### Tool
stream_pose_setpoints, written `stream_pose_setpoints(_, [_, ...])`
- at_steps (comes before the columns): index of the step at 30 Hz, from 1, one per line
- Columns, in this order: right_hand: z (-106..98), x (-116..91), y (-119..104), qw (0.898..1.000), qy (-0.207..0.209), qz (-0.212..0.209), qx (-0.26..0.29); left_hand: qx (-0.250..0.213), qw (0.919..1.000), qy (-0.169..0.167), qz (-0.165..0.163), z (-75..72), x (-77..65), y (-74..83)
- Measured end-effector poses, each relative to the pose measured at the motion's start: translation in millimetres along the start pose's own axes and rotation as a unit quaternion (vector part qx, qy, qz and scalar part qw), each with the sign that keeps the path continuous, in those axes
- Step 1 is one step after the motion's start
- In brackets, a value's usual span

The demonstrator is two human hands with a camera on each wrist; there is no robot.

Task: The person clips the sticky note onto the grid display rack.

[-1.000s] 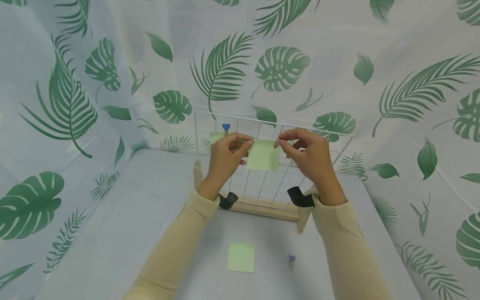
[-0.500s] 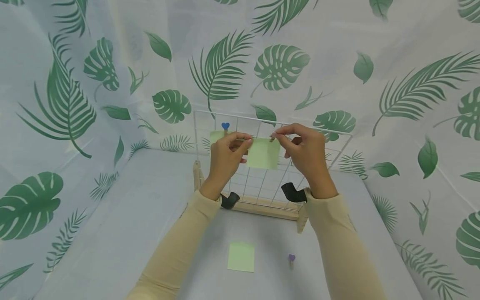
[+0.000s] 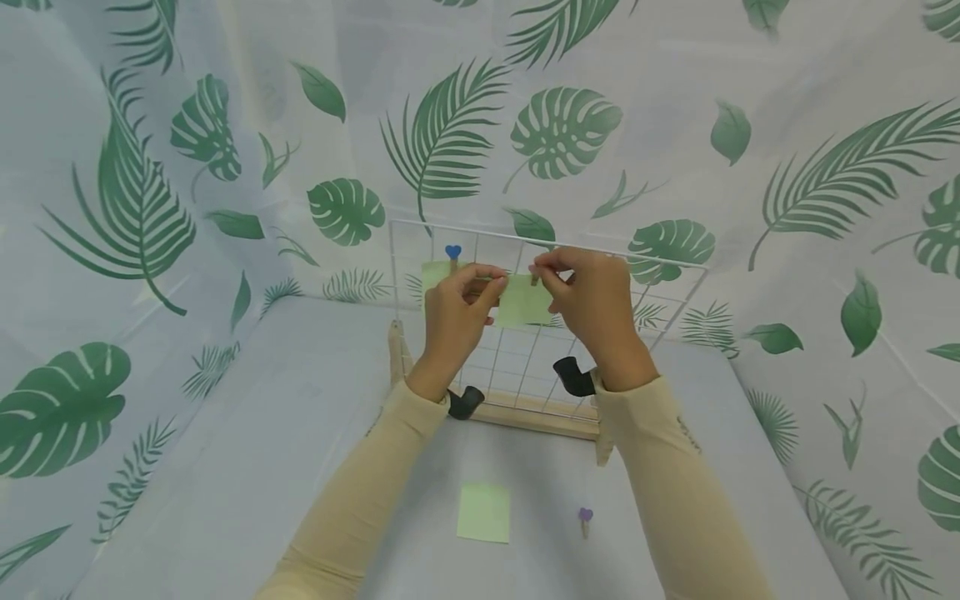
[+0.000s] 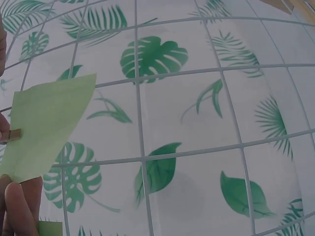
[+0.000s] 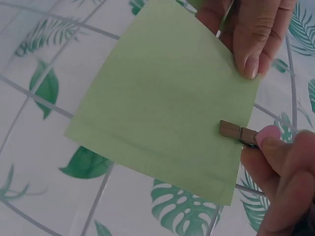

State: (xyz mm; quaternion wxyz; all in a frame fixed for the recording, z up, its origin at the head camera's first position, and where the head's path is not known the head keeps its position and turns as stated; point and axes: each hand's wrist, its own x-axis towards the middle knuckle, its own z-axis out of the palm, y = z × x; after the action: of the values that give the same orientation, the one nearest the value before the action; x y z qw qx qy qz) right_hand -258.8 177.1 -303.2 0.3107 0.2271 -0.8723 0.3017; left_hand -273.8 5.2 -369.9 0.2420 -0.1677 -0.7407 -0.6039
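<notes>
A pale green paper note [image 3: 522,302] is held up in front of a white wire grid [image 3: 517,239]. My left hand [image 3: 455,321] pinches its upper left corner between thumb and fingers. At the note's top edge, my right hand [image 3: 596,304] pinches a small wooden clothespin [image 5: 230,129] with a pink end. In the right wrist view the clothespin's tip lies over the note's face; whether it also catches a grid wire cannot be told. Another green note [image 3: 435,275] hangs at the grid's left under a blue heart clothespin [image 3: 453,252], partly hidden by my left hand.
On the pale table lie a green note [image 3: 483,512] and a purple heart clothespin [image 3: 586,517]. The grid stands in a wooden base [image 3: 540,419]. Leaf-printed cloth [image 3: 570,50] surrounds the table. Black wrist pieces [image 3: 573,377] jut inward from both sleeves.
My right hand has moved left with the clothespin, from the note's right corner along its top edge. The note now looks shorter, as if tilted. My left hand has barely shifted.
</notes>
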Motion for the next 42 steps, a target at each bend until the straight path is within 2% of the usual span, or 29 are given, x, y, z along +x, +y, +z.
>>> stream_pose_setpoints(3, [0.0, -0.5, -4.8, 1.0, 0.004, 0.006, -0.03, 0.009, 0.9999, 0.003, 0.01, 0.1, -0.9, -0.2])
stream_pose_setpoints(9, [4.0, -6.8, -2.2, 0.995, 0.076, -0.006, -0.071, 0.026, 0.9989, 0.013, 0.036, 0.4, -3.4, -1.0])
stream_pose_setpoints(13, [5.7, -10.9, 3.9, 0.994, 0.096, -0.011, -0.056, 0.041, 0.9973, 0.019, 0.058, -0.3, -5.1, -1.4])
stream_pose_setpoints(20, [2.5, -19.4, 11.7, 0.996, 0.088, -0.017, -0.016, 0.08, 0.9881, 0.034, 0.127, -1.5, -6.3, -2.1])
stream_pose_setpoints(24, [0.3, -26.1, 16.1, 0.996, 0.088, -0.007, 0.017, 0.094, 0.9841, 0.041, 0.145, -3.4, -6.7, -1.6])
stream_pose_setpoints(32, [-5.8, -42.2, 24.9, 0.992, 0.071, 0.019, 0.104, 0.097, 0.9815, 0.045, 0.158, -10.7, -11.9, -1.1])
stream_pose_setpoints(42, [-15.2, -58.4, 29.7, 0.986, 0.031, 0.063, 0.151, 0.062, 0.9915, -0.009, 0.114, -14.2, -21.3, -0.2])
